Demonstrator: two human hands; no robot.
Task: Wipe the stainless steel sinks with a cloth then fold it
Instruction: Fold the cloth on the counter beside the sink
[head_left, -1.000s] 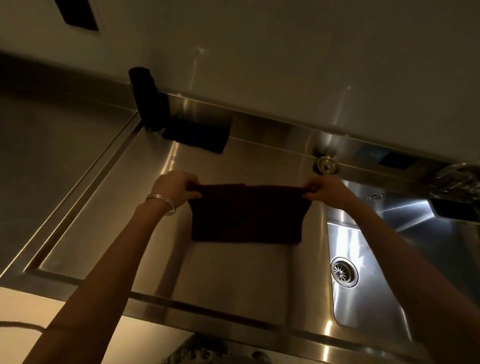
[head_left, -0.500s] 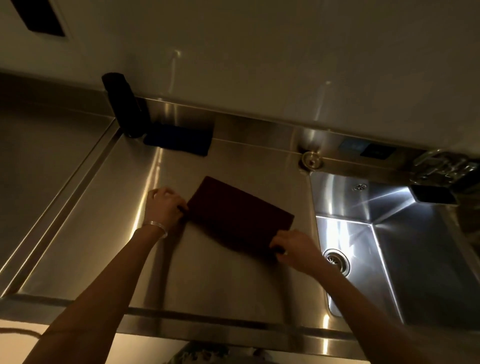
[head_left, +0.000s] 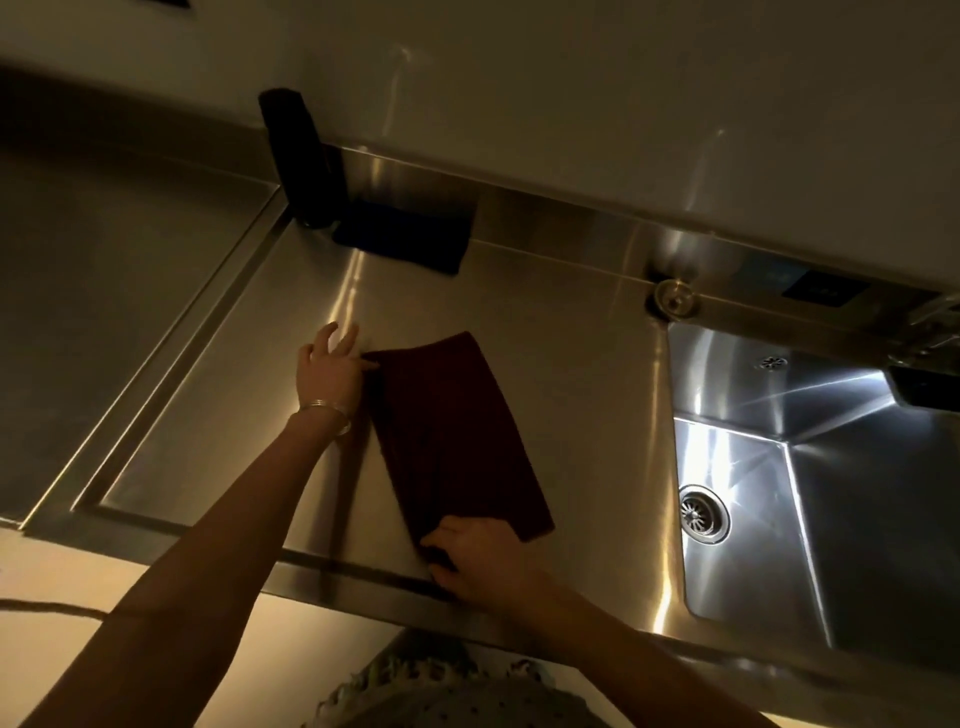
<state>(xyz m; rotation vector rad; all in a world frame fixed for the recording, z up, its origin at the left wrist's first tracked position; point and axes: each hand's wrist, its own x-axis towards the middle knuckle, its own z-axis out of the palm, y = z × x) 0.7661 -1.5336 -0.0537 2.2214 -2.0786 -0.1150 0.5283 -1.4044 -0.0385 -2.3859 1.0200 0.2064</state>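
Seeing a bottle (head_left: 298, 156) and dark pad (head_left: 405, 239) behind the cloth (head_left: 452, 431), with the sink (head_left: 857, 493) rightward, I watch my right hand (head_left: 478, 556) grip the cloth's near end while my left hand (head_left: 330, 376), fingers (head_left: 347, 335) spread, touches its far corner.

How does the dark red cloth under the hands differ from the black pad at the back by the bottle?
The dark red cloth is larger and lies mid-counter; the black pad is smaller, tucked at the back wall. The left hand touches the dark red cloth's far corner and the right hand grips its near end; the black pad lies untouched. Both rest on the steel surface.
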